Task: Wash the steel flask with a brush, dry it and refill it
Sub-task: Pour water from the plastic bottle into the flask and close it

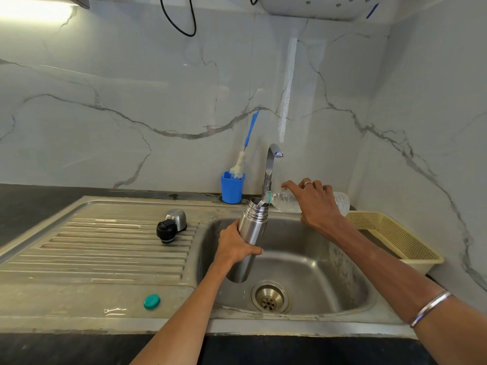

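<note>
My left hand (234,246) grips the steel flask (250,227) around its middle, holding it tilted over the sink basin (316,272) with its open mouth up. My right hand (313,204) holds a clear plastic bottle (287,201) on its side, its neck at the flask's mouth, and water runs into the flask. The blue-handled bottle brush (245,154) stands in a blue cup (232,189) behind the sink. The flask's black stopper (166,231) and steel cap (176,218) lie on the drainboard (105,246).
A green bottle cap (151,301) lies on the sink's front ledge. The tap (271,167) rises behind the flask, with no water running from it. A beige plastic basket (395,235) sits on the counter at the right, against the marble wall.
</note>
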